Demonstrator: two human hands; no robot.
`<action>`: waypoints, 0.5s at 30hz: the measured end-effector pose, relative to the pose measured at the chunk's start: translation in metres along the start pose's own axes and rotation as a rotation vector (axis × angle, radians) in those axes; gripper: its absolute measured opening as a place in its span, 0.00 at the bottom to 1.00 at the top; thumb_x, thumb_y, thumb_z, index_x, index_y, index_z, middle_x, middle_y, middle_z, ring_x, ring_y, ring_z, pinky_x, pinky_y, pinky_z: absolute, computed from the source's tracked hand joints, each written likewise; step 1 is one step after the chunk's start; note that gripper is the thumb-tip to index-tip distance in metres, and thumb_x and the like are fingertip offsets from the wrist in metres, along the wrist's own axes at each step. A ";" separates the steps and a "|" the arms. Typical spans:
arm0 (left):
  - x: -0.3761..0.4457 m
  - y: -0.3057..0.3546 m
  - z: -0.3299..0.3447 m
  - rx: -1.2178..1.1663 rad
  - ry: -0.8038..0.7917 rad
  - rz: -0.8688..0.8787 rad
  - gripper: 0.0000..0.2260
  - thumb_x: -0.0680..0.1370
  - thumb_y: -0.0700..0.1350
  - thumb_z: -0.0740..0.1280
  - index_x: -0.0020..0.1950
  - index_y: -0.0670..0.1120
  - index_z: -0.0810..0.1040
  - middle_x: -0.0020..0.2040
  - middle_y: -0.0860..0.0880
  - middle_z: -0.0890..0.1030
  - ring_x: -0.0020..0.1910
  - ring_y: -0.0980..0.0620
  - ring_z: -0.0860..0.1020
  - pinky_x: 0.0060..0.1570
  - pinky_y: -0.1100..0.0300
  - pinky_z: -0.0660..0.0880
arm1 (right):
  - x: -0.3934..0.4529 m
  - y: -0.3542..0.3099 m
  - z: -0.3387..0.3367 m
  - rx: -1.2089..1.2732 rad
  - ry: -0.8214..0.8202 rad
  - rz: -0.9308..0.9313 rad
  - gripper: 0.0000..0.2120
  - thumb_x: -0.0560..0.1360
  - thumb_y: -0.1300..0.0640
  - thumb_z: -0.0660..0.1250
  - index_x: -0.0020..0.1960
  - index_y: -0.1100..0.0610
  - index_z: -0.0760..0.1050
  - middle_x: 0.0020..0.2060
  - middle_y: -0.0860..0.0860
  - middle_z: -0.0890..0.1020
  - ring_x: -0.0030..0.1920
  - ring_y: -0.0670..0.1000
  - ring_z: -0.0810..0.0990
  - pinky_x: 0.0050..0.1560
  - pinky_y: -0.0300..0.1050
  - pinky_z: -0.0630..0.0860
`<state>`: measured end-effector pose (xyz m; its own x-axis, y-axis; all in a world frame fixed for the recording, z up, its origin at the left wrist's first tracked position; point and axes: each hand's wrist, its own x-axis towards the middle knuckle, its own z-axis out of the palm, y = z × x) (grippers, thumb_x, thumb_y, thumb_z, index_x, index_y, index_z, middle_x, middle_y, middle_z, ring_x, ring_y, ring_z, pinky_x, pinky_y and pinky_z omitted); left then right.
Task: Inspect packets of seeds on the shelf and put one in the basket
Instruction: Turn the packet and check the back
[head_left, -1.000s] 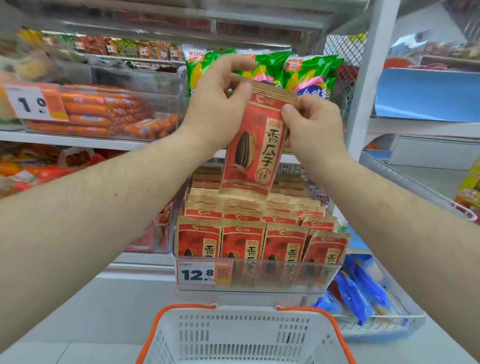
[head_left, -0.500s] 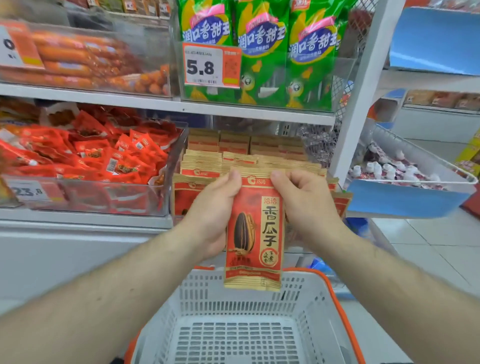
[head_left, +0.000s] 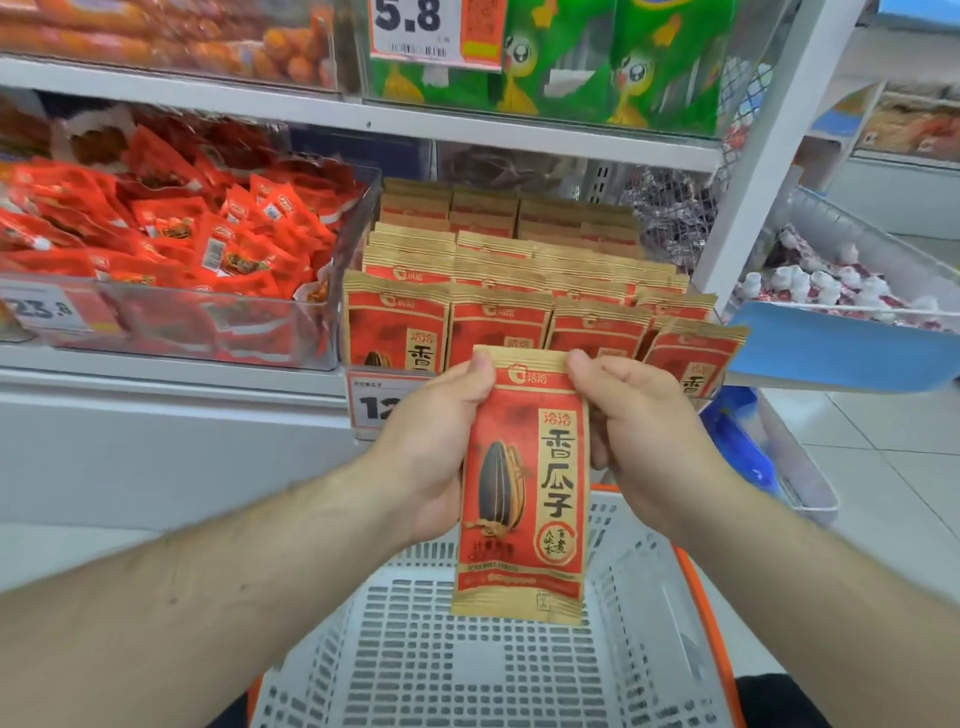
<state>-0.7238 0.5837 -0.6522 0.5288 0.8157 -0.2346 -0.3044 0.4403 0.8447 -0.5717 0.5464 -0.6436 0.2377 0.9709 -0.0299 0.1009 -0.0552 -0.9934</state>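
Seed packet (head_left: 522, 483): upright, at centre, above basket (head_left: 639, 597) at 6 o'clock. Left hand (head_left: 441, 441) and right hand (head_left: 639, 441) pinch its top corners. Shelf packets (head_left: 498, 291) at 12 o'clock.

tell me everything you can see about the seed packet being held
The seed packet is a tall, narrow pouch, seemingly of matte paper-like film, red with gold bands at top and bottom. Its front shows a dark striped sunflower seed, large black characters on a gold strip, and a round seal. It looks sealed and hangs upright, facing the camera, above the white basket. The left hand and right hand pinch its top corners; nothing else touches it.
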 end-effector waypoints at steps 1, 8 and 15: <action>-0.001 0.001 0.001 -0.006 -0.004 0.002 0.20 0.85 0.53 0.53 0.64 0.44 0.78 0.54 0.40 0.85 0.53 0.40 0.84 0.52 0.45 0.80 | -0.002 0.000 -0.001 -0.031 -0.007 -0.014 0.19 0.81 0.48 0.62 0.37 0.60 0.74 0.25 0.54 0.76 0.22 0.49 0.69 0.23 0.39 0.66; -0.002 0.003 0.002 0.017 -0.002 0.024 0.21 0.85 0.54 0.52 0.65 0.43 0.77 0.55 0.39 0.84 0.55 0.38 0.83 0.59 0.39 0.77 | -0.009 0.004 -0.005 -0.138 -0.020 -0.100 0.21 0.81 0.51 0.61 0.38 0.65 0.76 0.28 0.58 0.81 0.24 0.53 0.73 0.27 0.44 0.70; -0.004 0.007 0.001 0.004 0.037 0.030 0.20 0.85 0.54 0.52 0.61 0.44 0.79 0.51 0.40 0.85 0.50 0.41 0.85 0.47 0.45 0.83 | -0.011 0.002 -0.004 -0.206 -0.127 -0.038 0.21 0.82 0.49 0.60 0.36 0.61 0.77 0.26 0.53 0.81 0.22 0.51 0.74 0.26 0.42 0.70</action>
<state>-0.7272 0.5830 -0.6451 0.4896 0.8421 -0.2263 -0.3164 0.4134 0.8538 -0.5705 0.5346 -0.6450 0.1078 0.9940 -0.0198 0.3051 -0.0520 -0.9509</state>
